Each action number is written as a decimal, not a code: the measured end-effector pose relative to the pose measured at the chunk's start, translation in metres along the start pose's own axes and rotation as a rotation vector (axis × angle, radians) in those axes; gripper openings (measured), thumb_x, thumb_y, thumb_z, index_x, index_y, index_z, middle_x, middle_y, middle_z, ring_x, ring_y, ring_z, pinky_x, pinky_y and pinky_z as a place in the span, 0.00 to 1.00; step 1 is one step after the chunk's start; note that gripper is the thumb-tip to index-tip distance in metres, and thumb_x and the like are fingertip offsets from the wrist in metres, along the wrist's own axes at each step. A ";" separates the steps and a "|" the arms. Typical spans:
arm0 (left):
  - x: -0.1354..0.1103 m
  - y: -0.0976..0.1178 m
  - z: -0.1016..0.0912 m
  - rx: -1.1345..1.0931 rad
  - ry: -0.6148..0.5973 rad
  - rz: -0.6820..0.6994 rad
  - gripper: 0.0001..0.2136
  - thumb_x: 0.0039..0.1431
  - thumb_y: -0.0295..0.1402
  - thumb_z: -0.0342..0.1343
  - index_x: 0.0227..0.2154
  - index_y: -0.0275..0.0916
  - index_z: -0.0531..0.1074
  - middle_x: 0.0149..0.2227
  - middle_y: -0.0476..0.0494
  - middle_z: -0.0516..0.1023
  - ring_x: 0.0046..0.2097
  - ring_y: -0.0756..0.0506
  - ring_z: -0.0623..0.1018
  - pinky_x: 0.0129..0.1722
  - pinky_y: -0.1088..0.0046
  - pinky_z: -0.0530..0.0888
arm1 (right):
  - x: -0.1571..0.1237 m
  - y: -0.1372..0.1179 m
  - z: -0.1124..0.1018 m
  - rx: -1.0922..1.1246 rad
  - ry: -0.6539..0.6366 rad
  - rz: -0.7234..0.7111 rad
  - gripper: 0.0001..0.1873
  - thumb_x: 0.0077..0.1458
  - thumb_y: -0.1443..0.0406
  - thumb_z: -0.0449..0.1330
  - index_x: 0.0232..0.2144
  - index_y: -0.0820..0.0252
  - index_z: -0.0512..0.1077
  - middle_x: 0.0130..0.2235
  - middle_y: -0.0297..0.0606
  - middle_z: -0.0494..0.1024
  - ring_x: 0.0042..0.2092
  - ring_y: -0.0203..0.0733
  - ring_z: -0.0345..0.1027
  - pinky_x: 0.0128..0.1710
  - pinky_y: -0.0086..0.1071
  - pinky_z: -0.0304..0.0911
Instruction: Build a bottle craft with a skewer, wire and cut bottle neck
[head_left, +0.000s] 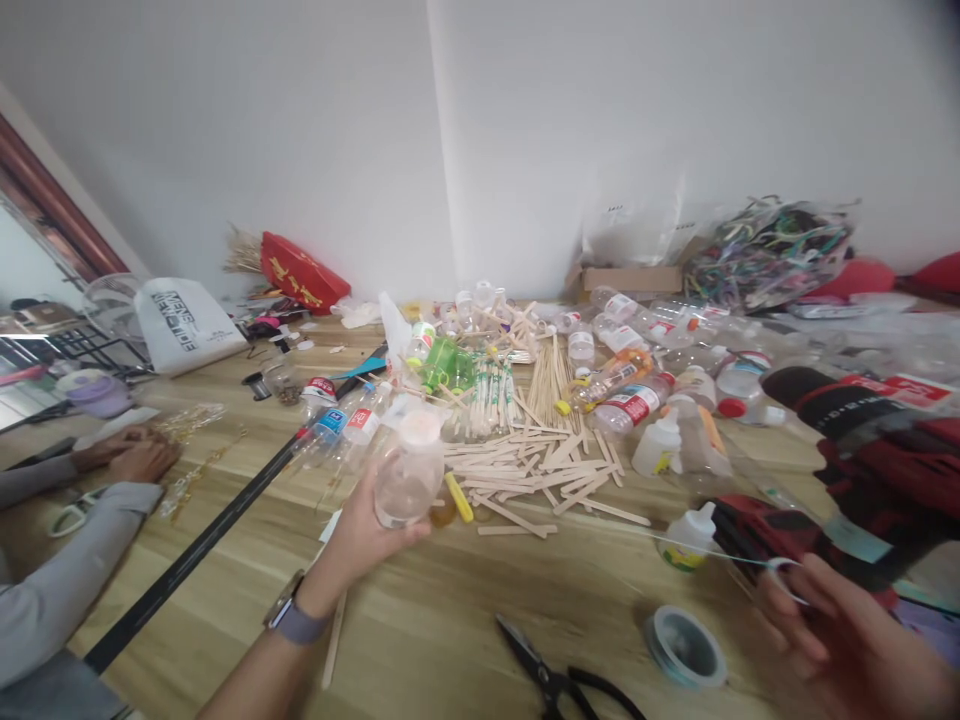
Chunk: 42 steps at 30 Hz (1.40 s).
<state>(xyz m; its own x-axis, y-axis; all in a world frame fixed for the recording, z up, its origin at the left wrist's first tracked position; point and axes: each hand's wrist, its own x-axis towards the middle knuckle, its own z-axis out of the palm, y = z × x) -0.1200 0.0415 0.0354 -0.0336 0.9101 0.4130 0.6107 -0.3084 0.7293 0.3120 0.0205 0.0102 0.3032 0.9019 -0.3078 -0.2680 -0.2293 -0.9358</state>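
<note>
My left hand [367,530], with a watch on its wrist, is wrapped round a clear plastic bottle [409,480] and lifts it in front of the wooden sticks [525,465]. At the lower right, my right hand [840,630] is closed on a white ring [787,582]. A thin taut string [705,550] runs from the ring leftward toward the bottle; whether it is fastened there I cannot tell. Below and between my hands are black-handled scissors [551,682] and a spool [686,648]. A small glue bottle [688,537] stands left of my right hand.
A red and black power drill [847,430] stands at the right. Many plastic bottles [630,405] crowd the back of the table. A black strip [202,555] lies diagonally on the left. Beyond it, a co-worker's hands [139,455] rest near small gold-coloured pieces.
</note>
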 end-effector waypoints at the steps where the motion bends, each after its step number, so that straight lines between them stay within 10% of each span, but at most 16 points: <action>1: 0.001 0.002 0.001 0.012 0.017 0.024 0.35 0.43 0.42 0.68 0.55 0.38 0.64 0.53 0.34 0.75 0.54 0.34 0.77 0.50 0.56 0.76 | -0.004 -0.004 0.011 0.035 -0.021 0.032 0.26 0.34 0.43 0.72 0.17 0.55 0.68 0.18 0.30 0.63 0.20 0.34 0.53 0.19 0.31 0.61; 9: 0.007 0.030 0.013 0.085 0.056 0.080 0.24 0.49 0.36 0.62 0.49 0.40 0.66 0.48 0.39 0.77 0.49 0.39 0.78 0.49 0.59 0.77 | -0.033 -0.018 0.094 0.070 -0.272 -0.004 0.26 0.39 0.45 0.71 0.16 0.58 0.67 0.18 0.29 0.63 0.22 0.32 0.51 0.21 0.27 0.55; 22: 0.008 0.030 0.027 0.089 -0.039 0.169 0.27 0.50 0.33 0.63 0.54 0.40 0.63 0.55 0.37 0.73 0.56 0.38 0.74 0.55 0.57 0.72 | -0.042 -0.009 0.157 0.041 -0.425 0.049 0.22 0.41 0.48 0.70 0.19 0.59 0.70 0.20 0.29 0.68 0.22 0.33 0.57 0.23 0.29 0.51; 32: 0.010 0.033 0.026 0.090 -0.092 0.171 0.27 0.46 0.32 0.65 0.51 0.40 0.66 0.52 0.37 0.74 0.54 0.37 0.75 0.55 0.56 0.73 | -0.041 -0.005 0.164 0.033 -0.467 0.050 0.23 0.39 0.47 0.69 0.20 0.59 0.70 0.20 0.30 0.70 0.22 0.33 0.58 0.23 0.29 0.51; 42: 0.005 0.025 0.015 0.074 -0.122 0.127 0.26 0.43 0.37 0.67 0.48 0.42 0.68 0.48 0.39 0.78 0.49 0.38 0.78 0.49 0.58 0.76 | -0.020 -0.029 0.124 0.072 -0.320 0.004 0.26 0.33 0.46 0.73 0.17 0.59 0.68 0.20 0.29 0.67 0.21 0.31 0.52 0.22 0.28 0.54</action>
<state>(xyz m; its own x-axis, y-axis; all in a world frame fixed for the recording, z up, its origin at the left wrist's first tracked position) -0.0936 0.0424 0.0475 0.1412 0.8933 0.4266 0.6609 -0.4059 0.6312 0.2004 0.0548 0.0642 0.0025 0.9730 -0.2308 -0.3360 -0.2165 -0.9166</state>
